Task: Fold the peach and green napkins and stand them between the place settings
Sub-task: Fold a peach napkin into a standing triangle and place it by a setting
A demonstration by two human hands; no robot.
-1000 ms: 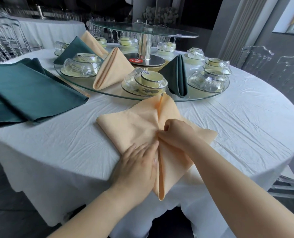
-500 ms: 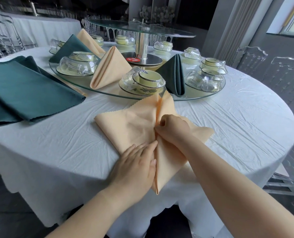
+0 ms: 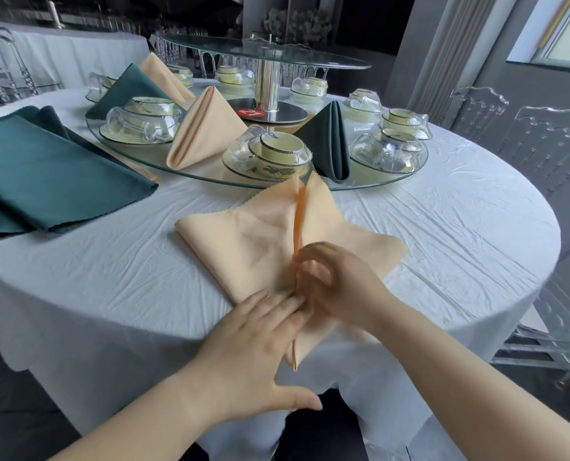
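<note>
On the near edge of the round bench (image 3: 443, 234), seen from the head camera, a flat peach napkin (image 3: 253, 247) lies on the white cloth. It is folded into a kite shape, with two flaps meeting along a raised centre seam. Its far tip touches the rim of the glass turntable (image 3: 190, 173), and its near tip hangs just over the bench edge.

The left hand (image 3: 253, 344) lies flat on the napkin's near left flap. Its fingers are straight and close together, pressing the cloth down beside the seam, and the thumb is spread wide toward the person. The right hand (image 3: 337, 281) sits on the seam just beyond it, blurred. Its fingers are curled, and thumb and forefinger pinch the raised fold.

A stack of green napkins (image 3: 44, 171) lies flat on the bench at far left, well apart from the hands.

On the turntable, a standing peach napkin (image 3: 207, 131) is upright between two place settings. A standing green napkin (image 3: 330, 141) is upright on the other side of the nearest place setting (image 3: 270, 154), a cup on a saucer under clear wrap. Another green napkin and another peach one stand farther back on the left. A red number tag (image 3: 251, 112) lies by the metal centre post.

Clear chairs (image 3: 543, 144) stand at the right of the bench.
</note>
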